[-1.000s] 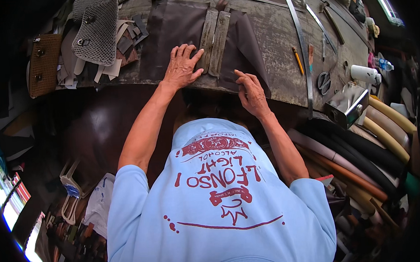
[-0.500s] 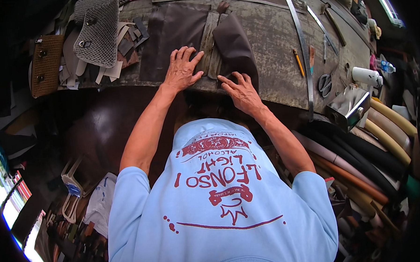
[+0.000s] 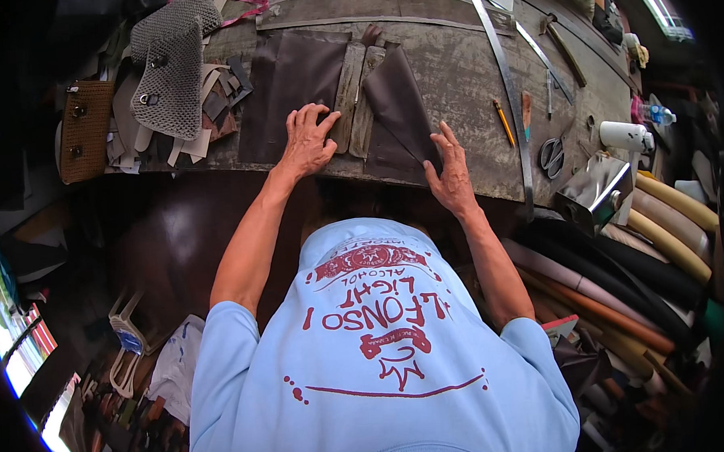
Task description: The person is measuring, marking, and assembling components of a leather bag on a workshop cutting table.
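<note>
Brown sheeting (image 3: 295, 71), upper centre of the frame, looks soft, light and floppy, best taken by its loose right edge; my left hand (image 3: 304, 141) lies spread; whether my right hand (image 3: 452, 173) pinches that edge, I cannot tell

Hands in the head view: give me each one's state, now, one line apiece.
Left hand: open, palm down over the flat dark-brown sheeting, gripping nothing.
Right hand: open, at the edge of the folded dark-brown flap; contact cannot be told.
</note>
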Tool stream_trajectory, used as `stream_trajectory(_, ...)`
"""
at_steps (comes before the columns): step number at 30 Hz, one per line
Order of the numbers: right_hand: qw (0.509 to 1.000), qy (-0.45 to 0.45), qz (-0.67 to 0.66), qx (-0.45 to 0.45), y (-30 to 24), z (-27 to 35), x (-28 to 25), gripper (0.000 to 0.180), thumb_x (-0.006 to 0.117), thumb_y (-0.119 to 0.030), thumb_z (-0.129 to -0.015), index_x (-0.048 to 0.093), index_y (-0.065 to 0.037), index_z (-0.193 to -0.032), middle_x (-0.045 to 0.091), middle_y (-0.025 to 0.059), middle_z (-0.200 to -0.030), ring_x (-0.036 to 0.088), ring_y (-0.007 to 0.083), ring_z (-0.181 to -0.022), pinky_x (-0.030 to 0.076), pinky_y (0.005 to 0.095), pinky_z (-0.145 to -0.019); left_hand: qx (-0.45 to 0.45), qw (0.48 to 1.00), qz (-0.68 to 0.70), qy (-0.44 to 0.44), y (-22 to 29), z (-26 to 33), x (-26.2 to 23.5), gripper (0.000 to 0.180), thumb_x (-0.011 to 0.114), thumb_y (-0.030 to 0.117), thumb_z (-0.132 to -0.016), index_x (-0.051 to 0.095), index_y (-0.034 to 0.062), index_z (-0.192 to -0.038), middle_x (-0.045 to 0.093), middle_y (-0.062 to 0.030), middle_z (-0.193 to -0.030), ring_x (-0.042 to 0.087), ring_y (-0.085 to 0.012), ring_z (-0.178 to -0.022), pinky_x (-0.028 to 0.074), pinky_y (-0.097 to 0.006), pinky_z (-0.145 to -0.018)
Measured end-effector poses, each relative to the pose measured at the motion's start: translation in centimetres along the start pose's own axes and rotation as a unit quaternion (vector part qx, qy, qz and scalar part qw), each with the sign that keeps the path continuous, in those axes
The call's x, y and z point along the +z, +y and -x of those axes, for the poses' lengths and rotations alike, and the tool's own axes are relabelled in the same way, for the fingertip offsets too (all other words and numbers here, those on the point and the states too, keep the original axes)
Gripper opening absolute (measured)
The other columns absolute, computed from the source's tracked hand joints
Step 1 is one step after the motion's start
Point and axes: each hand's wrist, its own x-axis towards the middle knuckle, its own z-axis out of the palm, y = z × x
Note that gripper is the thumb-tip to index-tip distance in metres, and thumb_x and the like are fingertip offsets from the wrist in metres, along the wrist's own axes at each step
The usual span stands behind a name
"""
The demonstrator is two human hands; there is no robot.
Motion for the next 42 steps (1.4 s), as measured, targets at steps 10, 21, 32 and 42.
stream_trajectory(10, 0.976, 0.065, 0.155, -0.142, -1.2, -15.1, 5.0, 0.059, 0.078, -0.016, -0.077, 0.054, -0.008, -0.13, 0.025, 0.0175, -0.158, 0.036, 0.0369, -0.139, 0.033, 0.0473, -0.111, -0.055, 0.988, -0.078, 0.118, 2.5, -1.6, 0.6, 0.029, 0.065, 0.016, -0.08, 0.07, 0.0139, -0.108, 0.053, -0.0094, -0.119, 0.039, -0.0331, -0.13, 0.016, -0.063, -0.114)
stream_trajectory(21, 0.974, -0.06, 0.129, -0.174, 3.8, -17.4, 1.4, 0.026, 0.072, -0.012, -0.084, 0.059, -0.017, -0.107, 0.026, 0.0159, -0.16, 0.028, 0.0413, -0.145, 0.031, 0.053, -0.112, -0.138, 0.98, -0.007, 0.145, 2.3, -4.4, 1.1, 0.013, 0.077, 0.018, -0.072, 0.07, 0.0112, -0.081, 0.058, -0.0041, -0.099, 0.051, -0.0261, -0.105, 0.033, -0.046, -0.097)
stream_trajectory(32, 0.961, -0.093, 0.116, -0.232, 2.2, -17.8, 2.5, 0.062, 0.069, -0.003, -0.079, 0.051, -0.011, -0.137, 0.023, 0.0174, -0.16, 0.048, 0.034, -0.131, 0.036, 0.0482, -0.109, -0.168, 0.968, -0.014, 0.188, 3.3, -5.2, 0.4, 0.026, 0.079, 0.011, -0.071, 0.063, 0.0118, -0.09, 0.057, -0.0049, -0.099, 0.052, -0.0275, -0.103, 0.034, -0.046, -0.094)
stream_trajectory(42, 0.937, -0.165, 0.144, -0.272, 0.9, -18.3, 3.0, 0.067, 0.065, 0.005, -0.074, 0.053, -0.013, -0.137, 0.031, 0.017, -0.155, 0.055, 0.0302, -0.121, 0.039, 0.048, -0.101, -0.128, 0.966, 0.023, 0.225, 2.0, -4.3, 0.5, 0.024, 0.06, 0.004, -0.078, 0.063, 0.0091, -0.101, 0.059, -0.0052, -0.106, 0.051, -0.0274, -0.112, 0.032, -0.046, -0.103)
